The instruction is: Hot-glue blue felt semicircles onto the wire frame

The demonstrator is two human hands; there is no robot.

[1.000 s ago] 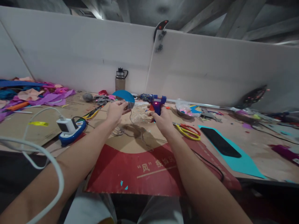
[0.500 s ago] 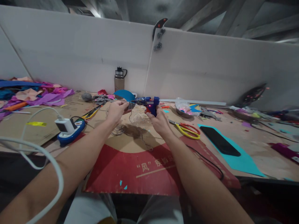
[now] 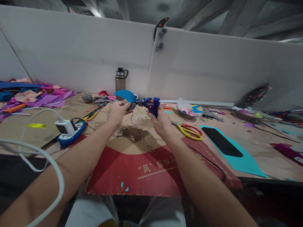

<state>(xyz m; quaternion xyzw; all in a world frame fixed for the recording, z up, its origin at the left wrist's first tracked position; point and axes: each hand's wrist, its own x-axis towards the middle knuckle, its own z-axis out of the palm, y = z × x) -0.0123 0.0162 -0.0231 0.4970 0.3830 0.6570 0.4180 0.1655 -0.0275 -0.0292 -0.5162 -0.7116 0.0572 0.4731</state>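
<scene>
My right hand [image 3: 160,121] is closed around the handle of a blue hot glue gun [image 3: 153,105], whose small red light glows. Its nozzle points left and meets the piece in my other hand. Between the fingertips of my left hand [image 3: 119,110] is a curved blue piece [image 3: 125,94], with a small grey rounded part beneath it, mostly hidden by the fingers. A thin string [image 3: 132,121] hangs from there down to a loose tangle [image 3: 120,131] on the red and tan board [image 3: 113,170].
Yellow-and-red-handled scissors [image 3: 189,130] and a black phone [image 3: 222,142] on turquoise sheet lie to the right. A blue power strip [image 3: 71,137] with a white charger [image 3: 66,127] stands left. Behind are a bottle [image 3: 120,82], a bowl [image 3: 187,113] and coloured scraps [image 3: 44,99].
The glue gun has shifted slightly left, its nozzle closer against the held piece. The blue piece has tilted a little. Both hands keep their hold.
</scene>
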